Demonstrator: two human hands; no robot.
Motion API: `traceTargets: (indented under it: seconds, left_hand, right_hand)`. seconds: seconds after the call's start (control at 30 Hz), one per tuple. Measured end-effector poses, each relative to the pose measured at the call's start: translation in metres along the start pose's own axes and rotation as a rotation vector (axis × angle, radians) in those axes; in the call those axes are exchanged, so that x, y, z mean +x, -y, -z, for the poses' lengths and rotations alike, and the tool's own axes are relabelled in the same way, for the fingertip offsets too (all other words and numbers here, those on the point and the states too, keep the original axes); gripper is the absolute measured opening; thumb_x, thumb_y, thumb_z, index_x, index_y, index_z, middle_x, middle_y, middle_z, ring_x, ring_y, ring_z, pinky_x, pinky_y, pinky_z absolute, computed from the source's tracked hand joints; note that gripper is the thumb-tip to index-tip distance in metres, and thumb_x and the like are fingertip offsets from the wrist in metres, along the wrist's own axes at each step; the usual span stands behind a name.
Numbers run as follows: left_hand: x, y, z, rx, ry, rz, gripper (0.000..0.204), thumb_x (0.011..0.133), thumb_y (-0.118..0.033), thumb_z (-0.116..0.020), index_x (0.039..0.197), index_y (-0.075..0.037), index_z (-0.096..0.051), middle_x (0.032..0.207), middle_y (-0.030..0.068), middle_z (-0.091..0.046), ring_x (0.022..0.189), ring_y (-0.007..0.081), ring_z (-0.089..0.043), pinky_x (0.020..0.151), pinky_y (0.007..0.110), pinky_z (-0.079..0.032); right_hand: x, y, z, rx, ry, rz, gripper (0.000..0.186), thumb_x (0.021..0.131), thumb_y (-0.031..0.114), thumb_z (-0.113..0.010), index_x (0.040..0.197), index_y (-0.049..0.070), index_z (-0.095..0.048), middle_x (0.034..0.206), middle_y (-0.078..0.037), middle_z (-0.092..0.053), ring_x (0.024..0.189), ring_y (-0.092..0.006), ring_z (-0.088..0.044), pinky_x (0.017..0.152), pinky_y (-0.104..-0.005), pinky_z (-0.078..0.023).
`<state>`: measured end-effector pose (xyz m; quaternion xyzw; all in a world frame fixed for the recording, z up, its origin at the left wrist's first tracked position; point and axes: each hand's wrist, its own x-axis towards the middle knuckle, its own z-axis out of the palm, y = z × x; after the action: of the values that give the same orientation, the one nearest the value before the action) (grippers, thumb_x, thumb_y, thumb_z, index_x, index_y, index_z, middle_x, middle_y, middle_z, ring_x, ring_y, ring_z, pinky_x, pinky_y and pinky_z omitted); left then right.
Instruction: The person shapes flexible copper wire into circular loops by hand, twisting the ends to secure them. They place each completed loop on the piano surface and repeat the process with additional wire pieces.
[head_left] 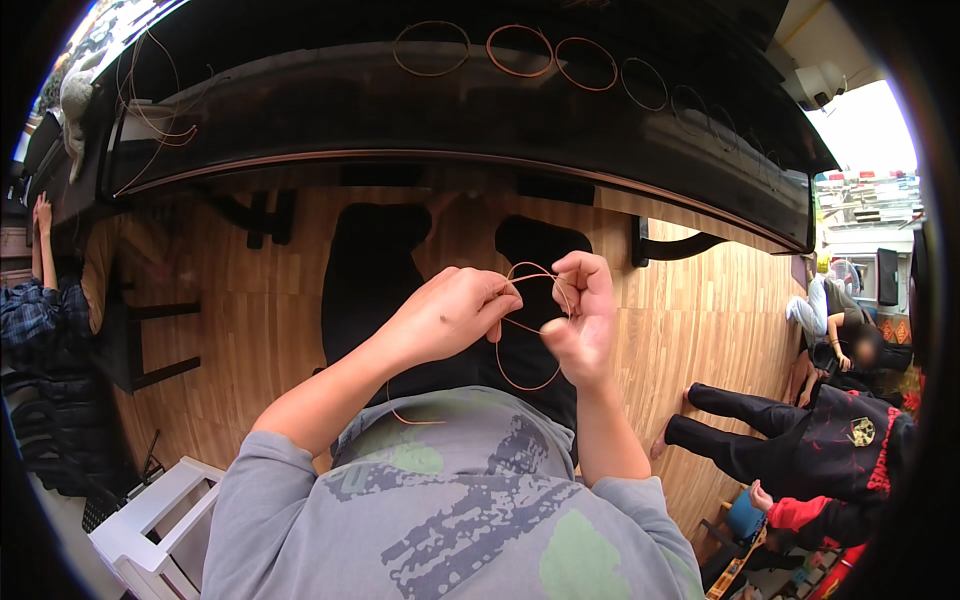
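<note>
A thin copper-coloured wire (530, 389) is bent into loops in front of my belly, above my lap. My left hand (450, 312) pinches it between thumb and fingertips. On the other side, my right hand (585, 318) has its fingers curled at the loop, with the thumb apart from the fingertips and the wire running between them. A larger loop hangs below both hands. One loose wire tail (415, 422) reaches down across my grey shirt.
Beyond my knees stands a glossy black table (330, 120). Several wire rings (519, 51) lie along it, with tangled loose wires (160, 130) at its left end. A white stool (160, 520) is at lower left. Other people (790, 430) are at the right and far left.
</note>
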<state>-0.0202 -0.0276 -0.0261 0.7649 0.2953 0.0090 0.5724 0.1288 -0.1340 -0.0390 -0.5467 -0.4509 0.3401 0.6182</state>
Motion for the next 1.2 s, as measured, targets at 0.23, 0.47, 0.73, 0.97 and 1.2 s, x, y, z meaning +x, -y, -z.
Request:
traceTargets:
  seconds: [0.23,0.47,0.73,0.97,1.2]
  left_hand:
    - [-0.01,-0.003,0.0,0.279,-0.051,-0.037,0.02,0.091,-0.018,-0.056,0.094,-0.003,-0.069,0.07,0.0114,-0.067,0.069,0.025,-0.067,0.064,0.034,-0.051]
    - [-0.013,-0.003,0.012,0.07,-0.112,-0.012,0.022,0.091,-0.018,-0.057,0.096,-0.001,-0.07,0.07,0.012,-0.066,0.06,0.0189,-0.061,0.058,0.031,-0.046]
    - [-0.003,0.033,0.023,-0.341,-0.216,0.013,0.019,0.091,-0.017,-0.062,0.089,0.002,-0.067,0.07,-0.0048,-0.057,0.064,0.0014,-0.045,0.058,0.019,-0.038]
    - [-0.013,0.023,0.034,-0.248,-0.376,-0.143,0.025,0.087,-0.007,-0.064,0.111,-0.001,-0.061,0.065,-0.0091,-0.042,0.058,-0.0003,-0.032,0.053,0.018,-0.029]
    - [-0.007,0.017,0.023,-0.328,-0.431,-0.258,0.027,0.087,-0.003,-0.063,0.113,0.0,-0.064,0.063,-0.0102,-0.034,0.056,0.0009,-0.026,0.051,0.019,-0.024]
  right_hand:
    - [0.01,-0.001,-0.004,-0.468,-0.062,0.086,0.013,0.084,0.005,-0.068,0.097,0.003,-0.067,0.072,-0.004,-0.053,0.062,-0.0131,-0.046,0.056,-0.0254,-0.038]
    - [0.019,-0.013,0.022,0.111,-0.328,-0.112,0.014,0.099,0.014,-0.049,0.099,0.003,-0.058,0.084,-0.003,-0.061,0.077,-0.009,-0.058,0.071,-0.0215,-0.046]
    - [0.027,0.011,0.063,0.507,-0.384,-0.04,0.019,0.102,0.018,-0.043,0.099,0.006,-0.057,0.059,0.001,-0.039,0.05,-0.0093,-0.038,0.051,-0.0239,-0.034]
    - [0.023,0.024,0.085,0.239,-0.359,0.112,0.018,0.1,0.012,-0.043,0.099,0.002,-0.058,0.059,0.003,-0.034,0.05,-0.0056,-0.03,0.05,-0.0206,-0.027]
    - [0.013,0.033,0.072,0.151,-0.025,0.222,0.03,0.077,0.027,-0.05,0.069,0.0,-0.062,0.064,-0.003,-0.047,0.068,-0.0171,-0.042,0.067,-0.0316,-0.032]
